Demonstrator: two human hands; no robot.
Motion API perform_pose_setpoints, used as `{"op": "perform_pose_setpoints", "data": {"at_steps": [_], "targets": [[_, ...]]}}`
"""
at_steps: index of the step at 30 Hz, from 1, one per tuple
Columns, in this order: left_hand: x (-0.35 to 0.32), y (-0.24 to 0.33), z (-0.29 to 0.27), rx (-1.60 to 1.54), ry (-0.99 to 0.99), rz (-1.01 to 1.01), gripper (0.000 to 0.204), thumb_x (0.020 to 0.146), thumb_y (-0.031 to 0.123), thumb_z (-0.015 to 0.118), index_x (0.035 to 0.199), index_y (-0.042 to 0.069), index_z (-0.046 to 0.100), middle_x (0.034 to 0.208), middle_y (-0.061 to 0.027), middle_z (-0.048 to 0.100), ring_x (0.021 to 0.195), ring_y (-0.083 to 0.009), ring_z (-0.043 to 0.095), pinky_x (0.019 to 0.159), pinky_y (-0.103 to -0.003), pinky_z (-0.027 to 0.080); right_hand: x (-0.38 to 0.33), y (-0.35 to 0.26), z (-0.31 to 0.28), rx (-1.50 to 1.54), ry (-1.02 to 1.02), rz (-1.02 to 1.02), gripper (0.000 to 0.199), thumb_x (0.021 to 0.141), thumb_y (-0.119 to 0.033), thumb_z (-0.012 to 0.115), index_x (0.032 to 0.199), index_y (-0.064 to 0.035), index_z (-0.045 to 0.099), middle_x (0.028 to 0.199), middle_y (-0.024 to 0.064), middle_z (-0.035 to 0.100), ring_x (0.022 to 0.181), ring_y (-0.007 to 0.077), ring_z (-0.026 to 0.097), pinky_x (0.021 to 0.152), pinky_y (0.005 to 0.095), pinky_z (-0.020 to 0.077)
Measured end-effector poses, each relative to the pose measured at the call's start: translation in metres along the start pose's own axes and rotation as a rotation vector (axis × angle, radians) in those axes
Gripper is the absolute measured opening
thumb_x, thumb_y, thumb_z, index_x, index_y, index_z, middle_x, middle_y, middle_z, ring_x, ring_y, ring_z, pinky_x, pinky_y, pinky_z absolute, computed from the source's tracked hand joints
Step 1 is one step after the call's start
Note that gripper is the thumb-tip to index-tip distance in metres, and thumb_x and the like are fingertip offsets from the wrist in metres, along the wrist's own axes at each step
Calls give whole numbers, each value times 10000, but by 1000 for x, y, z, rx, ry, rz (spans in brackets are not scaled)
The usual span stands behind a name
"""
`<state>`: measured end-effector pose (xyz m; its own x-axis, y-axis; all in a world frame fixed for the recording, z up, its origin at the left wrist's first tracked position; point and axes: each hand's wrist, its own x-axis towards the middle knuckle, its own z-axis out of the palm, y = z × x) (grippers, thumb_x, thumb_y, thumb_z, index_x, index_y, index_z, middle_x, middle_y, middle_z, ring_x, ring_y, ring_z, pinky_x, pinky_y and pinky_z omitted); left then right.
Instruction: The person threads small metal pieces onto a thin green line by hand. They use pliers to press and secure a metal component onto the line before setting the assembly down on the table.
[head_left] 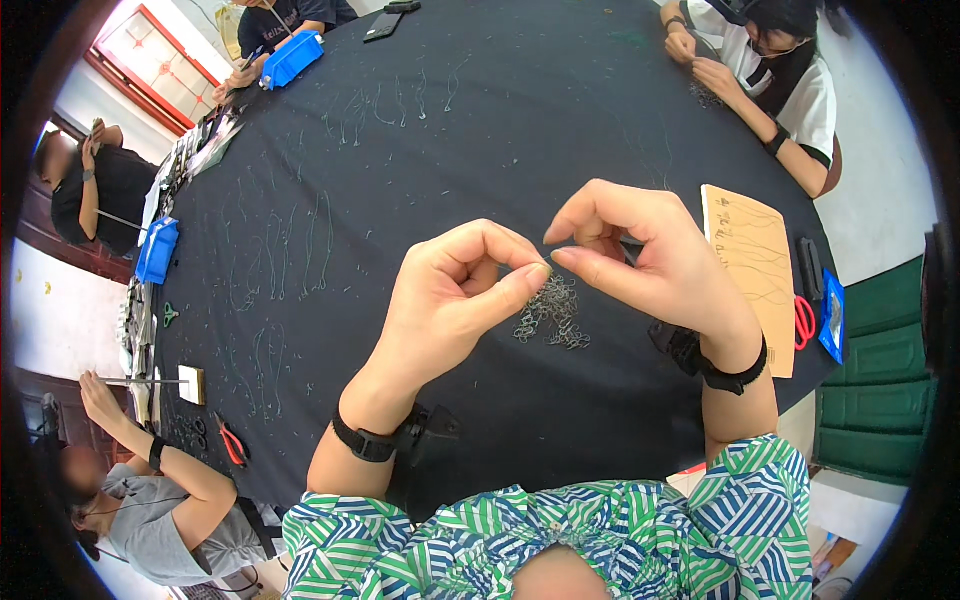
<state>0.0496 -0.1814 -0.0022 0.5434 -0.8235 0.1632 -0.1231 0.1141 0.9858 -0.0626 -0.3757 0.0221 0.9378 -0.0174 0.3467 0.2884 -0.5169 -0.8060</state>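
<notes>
My left hand [455,290] pinches thumb and forefinger together; what sits between the tips is too small to make out. Close beside it, my right hand [640,245] is curled, with a narrow gap between its thumb and forefinger tips and nothing visible in the gap. Its other fingers are partly hidden. Just beneath both hands lies a pile of small metal hooks [555,315] on the black tablecloth [480,400]. Right of my right hand is a tan card [755,280] with hooks on thin lines laid across it.
Thin lines [275,250] are spread over the left and far cloth. Red-handled pliers [233,445] and a white block [192,386] lie left. Red-handled scissors [804,322] and a blue packet [832,315] lie right. Blue bins [157,250] stand at the left edge. Several people work around the table.
</notes>
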Motion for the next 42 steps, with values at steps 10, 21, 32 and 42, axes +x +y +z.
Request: {"op": "perform_pose_setpoints", "data": {"at_steps": [10, 21, 32, 42], "targets": [[2, 0, -3, 34, 61, 6, 44, 908, 42, 703, 929, 9, 682, 838, 18, 626, 688, -10, 475, 601, -179, 372, 0, -3, 0, 17, 56, 4, 62, 847, -21, 706, 840, -14, 645, 647, -6, 531, 581, 59, 457, 526, 233, 349], [2, 0, 1, 55, 88, 58, 69, 882, 69, 748, 926, 16, 746, 894, 7, 699, 600, 28, 442, 517, -164, 323, 1, -7, 2, 59, 80, -11, 57, 847, -24, 707, 846, -12, 652, 654, -6, 521, 579, 65, 455, 529, 235, 343], [4, -4, 0, 34, 88, 106, 86, 881, 74, 751, 939, 10, 745, 901, 2, 697, 607, 21, 455, 524, -166, 332, 2, -2, 1, 21, 47, -53, 50, 857, -29, 706, 862, -13, 659, 686, 9, 565, 589, 67, 483, 523, 234, 354], [4, -3, 0, 49, 76, 84, 87, 878, 78, 754, 936, 14, 745, 900, 5, 695, 599, 21, 439, 519, -170, 324, 0, -3, 1, 47, 49, -35, 49, 865, -38, 703, 874, -11, 663, 694, 6, 553, 592, 68, 468, 535, 233, 358]]}}
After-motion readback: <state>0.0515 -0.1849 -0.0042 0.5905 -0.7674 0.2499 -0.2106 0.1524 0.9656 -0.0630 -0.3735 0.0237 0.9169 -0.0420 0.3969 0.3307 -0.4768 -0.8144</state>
